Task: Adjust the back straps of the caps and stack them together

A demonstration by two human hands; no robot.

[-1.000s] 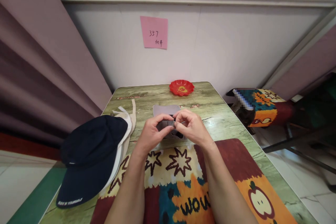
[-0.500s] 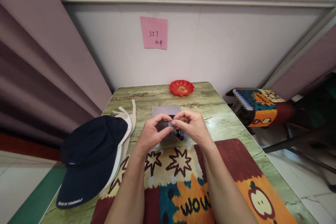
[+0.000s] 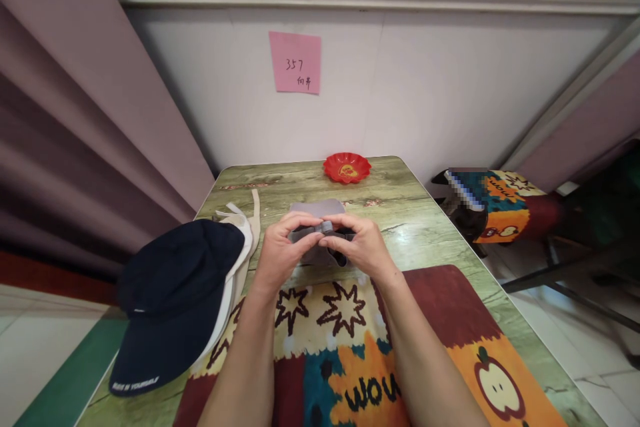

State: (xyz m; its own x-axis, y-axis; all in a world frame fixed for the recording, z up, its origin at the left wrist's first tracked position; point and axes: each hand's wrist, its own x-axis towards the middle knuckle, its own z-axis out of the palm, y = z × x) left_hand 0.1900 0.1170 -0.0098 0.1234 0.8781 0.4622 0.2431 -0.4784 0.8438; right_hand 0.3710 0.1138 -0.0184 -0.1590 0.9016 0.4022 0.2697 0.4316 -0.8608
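Observation:
Both hands meet above the middle of the table, pinching a dark strap [image 3: 326, 227] with a small grey buckle-like piece on it. My left hand [image 3: 283, 247] has thumb and fingers closed on the strap's left part. From the other side, my right hand [image 3: 367, 247] grips it close to the left fingertips. A dark loop of the strap hangs below the right fingers. Just behind the hands, a grey piece with a rounded edge [image 3: 317, 208], like a cap's brim, shows; the fingers hide much of it, so whether the strap joins it I cannot tell.
Stacked caps, a navy cap [image 3: 180, 287] on top of pale ones, lie at the table's left. A red scalloped plate [image 3: 347, 168] sits near the wall. Under my forearms spreads a patterned mat [image 3: 435, 293]. A pink note [image 3: 295, 63] is stuck to the wall.
My fingertips have shifted along the strap, and both hands have turned slightly. The small grey piece now shows above the thumbs. The caps and plate stay put.

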